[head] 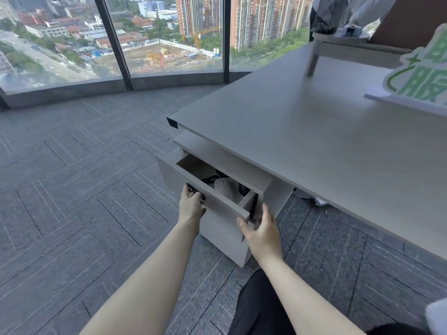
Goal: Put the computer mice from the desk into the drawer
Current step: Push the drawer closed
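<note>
The top drawer (217, 197) of a grey cabinet under the desk (302, 131) stands partly open. Inside lie a white mouse (226, 187) and dark mice (243, 189) with a black cable, half hidden by the cabinet top. My left hand (192, 206) is curled on the dark handle on the drawer front. My right hand (262, 228) is at the drawer's right corner, fingers spread against the front panel's end, holding nothing. No mouse shows on the desk surface in view.
A white and green sign board (416, 85) lies on the desk at the right. A raised shelf leg (313, 60) stands farther back. Grey carpet (84, 189) spreads to the left, up to floor-height windows (169, 37). My dark-clad leg (258, 308) is below the cabinet.
</note>
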{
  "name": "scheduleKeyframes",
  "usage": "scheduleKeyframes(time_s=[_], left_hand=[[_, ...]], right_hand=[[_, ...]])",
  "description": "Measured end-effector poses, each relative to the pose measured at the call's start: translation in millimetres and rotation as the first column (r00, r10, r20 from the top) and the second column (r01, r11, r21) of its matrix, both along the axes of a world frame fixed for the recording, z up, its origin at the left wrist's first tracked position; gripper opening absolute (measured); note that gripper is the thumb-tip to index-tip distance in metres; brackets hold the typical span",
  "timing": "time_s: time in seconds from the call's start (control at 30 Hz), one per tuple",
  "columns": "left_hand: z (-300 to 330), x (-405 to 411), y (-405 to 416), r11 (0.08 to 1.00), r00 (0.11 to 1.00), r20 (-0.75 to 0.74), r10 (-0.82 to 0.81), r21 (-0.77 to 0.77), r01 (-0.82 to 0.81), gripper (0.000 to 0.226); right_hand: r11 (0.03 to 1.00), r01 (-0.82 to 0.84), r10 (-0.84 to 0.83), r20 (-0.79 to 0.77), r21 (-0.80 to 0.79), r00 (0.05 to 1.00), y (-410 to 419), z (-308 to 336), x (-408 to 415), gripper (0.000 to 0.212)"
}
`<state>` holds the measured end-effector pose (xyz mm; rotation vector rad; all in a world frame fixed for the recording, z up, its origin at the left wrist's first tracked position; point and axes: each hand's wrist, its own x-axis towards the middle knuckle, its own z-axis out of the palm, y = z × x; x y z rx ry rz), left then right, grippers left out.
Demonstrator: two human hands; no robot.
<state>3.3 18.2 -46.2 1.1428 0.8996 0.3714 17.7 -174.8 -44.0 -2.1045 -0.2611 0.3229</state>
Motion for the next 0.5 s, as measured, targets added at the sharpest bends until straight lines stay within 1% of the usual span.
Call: scheduleKeyframes(time_s=[0.07, 0.33, 0.4, 0.5], left_hand=[[0.1, 12.5, -3.4, 1.000, 1.000, 0.013, 0.001, -0.018, 0.000, 0.063], [0.4, 48.6, -11.1, 0.997, 0.997, 0.054, -0.051, -0.055, 0.054, 0.073], [-0.7, 56.0, -11.3, 0.996, 0.995, 0.067, -0.069, -0.047, 0.072, 0.075], [-1.2, 63.2, -13.2, 0.996, 0.996, 0.033, -0.085, 0.001, 0.085, 0.080]], right_hand=[[1.000, 0.026, -0.026, -0.028, 0.014, 0.999, 1.0, -3.5, 11.7, 0.092], [0.993, 0.108, -0.107, -0.021, 0.048, 0.994, 3.8, -12.9, 48.0, 0.077], [0.989, 0.131, -0.129, -0.021, 0.065, 0.991, 3.7, -12.3, 54.6, 0.069], [0.989, 0.133, -0.134, 0.006, 0.067, 0.991, 2.3, -7.4, 59.8, 0.047]])
